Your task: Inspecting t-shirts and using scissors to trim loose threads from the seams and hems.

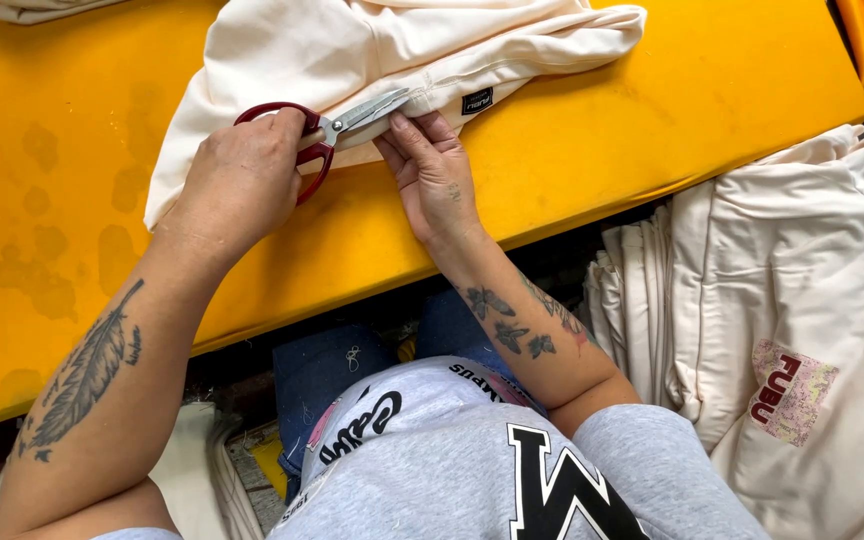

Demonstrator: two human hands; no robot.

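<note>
On the yellow table (652, 120), cream garment (282, 60), perhaps slightly creased.

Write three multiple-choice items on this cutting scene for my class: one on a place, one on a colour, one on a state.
1. Where does the pile of folded cream garments lie?
A. on the yellow table
B. beside the person's right arm, below the table edge
C. on the person's lap

2. What colour are the handles of the scissors?
A. red
B. black
C. blue

3. What is the right hand doing?
A. hanging free
B. gripping the scissors
C. pressing flat on the cream garment

Answers: 1 B, the pile sits off the yellow table; 2 A, red loops show by the left hand; 3 C, its fingers lie on the cloth at the blades.
</note>
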